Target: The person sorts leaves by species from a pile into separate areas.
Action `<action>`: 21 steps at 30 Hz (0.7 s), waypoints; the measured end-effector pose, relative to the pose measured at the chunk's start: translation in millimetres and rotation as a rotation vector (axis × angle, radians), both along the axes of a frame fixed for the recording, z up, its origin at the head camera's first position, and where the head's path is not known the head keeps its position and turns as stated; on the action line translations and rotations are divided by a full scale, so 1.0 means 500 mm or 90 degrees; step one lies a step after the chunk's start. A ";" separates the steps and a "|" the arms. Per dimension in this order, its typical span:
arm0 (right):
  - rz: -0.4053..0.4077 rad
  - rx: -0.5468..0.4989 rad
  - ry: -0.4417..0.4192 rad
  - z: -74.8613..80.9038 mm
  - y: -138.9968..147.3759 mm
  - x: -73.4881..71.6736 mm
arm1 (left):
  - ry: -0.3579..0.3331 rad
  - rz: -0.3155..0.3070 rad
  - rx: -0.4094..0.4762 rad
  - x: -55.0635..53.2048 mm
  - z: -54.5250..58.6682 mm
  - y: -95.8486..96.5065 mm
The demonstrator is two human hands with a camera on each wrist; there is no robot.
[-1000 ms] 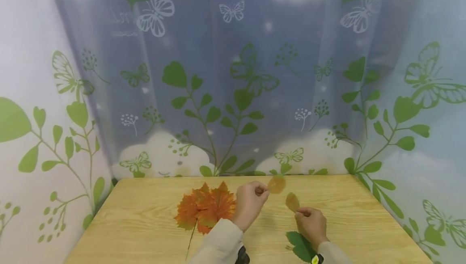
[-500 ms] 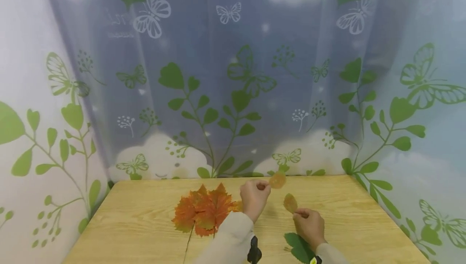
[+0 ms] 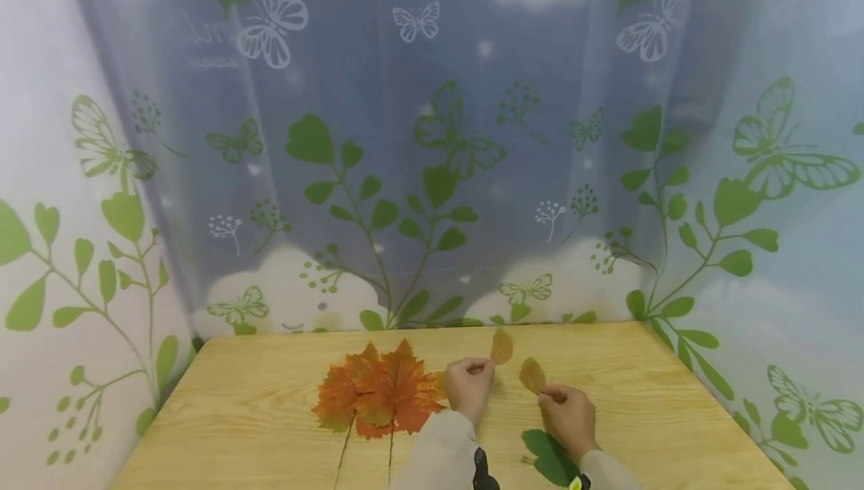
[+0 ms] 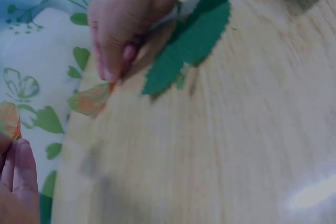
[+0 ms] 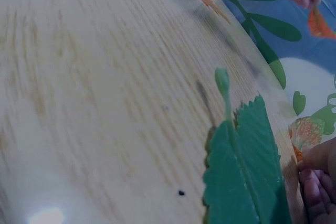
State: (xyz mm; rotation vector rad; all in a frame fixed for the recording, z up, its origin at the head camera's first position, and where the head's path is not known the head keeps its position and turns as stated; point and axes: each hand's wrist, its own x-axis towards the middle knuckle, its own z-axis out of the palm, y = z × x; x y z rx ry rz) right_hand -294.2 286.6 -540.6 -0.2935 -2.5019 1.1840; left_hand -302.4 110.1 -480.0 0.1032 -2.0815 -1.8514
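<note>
Between thumb and fingers, my left hand (image 3: pixel 469 387) pinches the base of a small orange-yellow leaf (image 3: pixel 502 346), which stands up above the table's far part. My right hand (image 3: pixel 569 416) pinches a second small leaf (image 3: pixel 532 375), tinted orange and green, by its lower end. Both small leaves are held off the tabletop, apart from each other. Below the right hand lies a green leaf (image 3: pixel 548 458) with toothed edges, partly covered by the wrist in the head view. In the right wrist view the green leaf (image 5: pixel 239 177) shows a short pale stem end.
Left of my left hand, several large orange maple-like leaves (image 3: pixel 381 392) lie in a pile, two dark stems pointing toward me. The wood-grain table (image 3: pixel 236 407) ends at a printed curtain (image 3: pixel 378 212) behind. A tiny dark speck (image 5: pixel 181 193) sits on the wood.
My left hand has lowered slightly and its small leaf has turned to a narrower, more upright view. The right hand keeps its leaf nearly in place. The head view has shifted a little.
</note>
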 end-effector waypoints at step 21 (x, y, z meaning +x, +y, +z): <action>-0.005 0.008 0.016 -0.008 -0.003 -0.002 | -0.031 0.009 -0.083 0.020 -0.066 0.017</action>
